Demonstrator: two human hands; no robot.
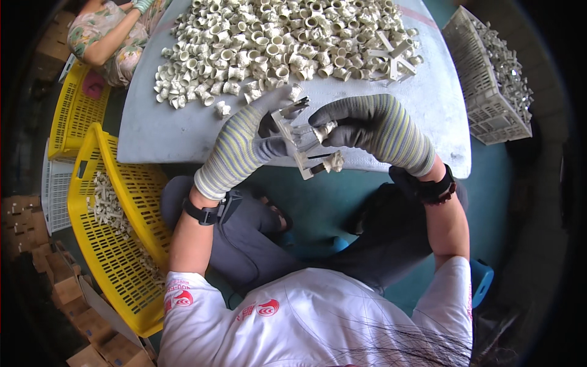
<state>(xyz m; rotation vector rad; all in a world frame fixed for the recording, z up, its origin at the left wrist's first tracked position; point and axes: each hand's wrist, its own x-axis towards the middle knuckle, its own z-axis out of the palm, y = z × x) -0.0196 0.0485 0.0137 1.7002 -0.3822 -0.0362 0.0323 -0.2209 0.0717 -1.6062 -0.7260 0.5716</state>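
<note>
My left hand [247,142], in a striped grey knit glove, grips a white plastic frame [292,137] with several small fittings still attached, held just over the near edge of the grey table [153,131]. My right hand [367,122], gloved the same way, pinches one small white fitting [324,130] on that frame. Another fitting [334,161] hangs at the frame's lower end. A big heap of loose white tube fittings [275,43] covers the far half of the table.
A yellow slatted crate [116,244] with several white fittings leans at my left knee; another yellow crate [73,110] stands behind it. A white crate [489,79] full of parts sits at the right. Another person [110,37] sits at far left. Cardboard boxes [55,269] lie bottom left.
</note>
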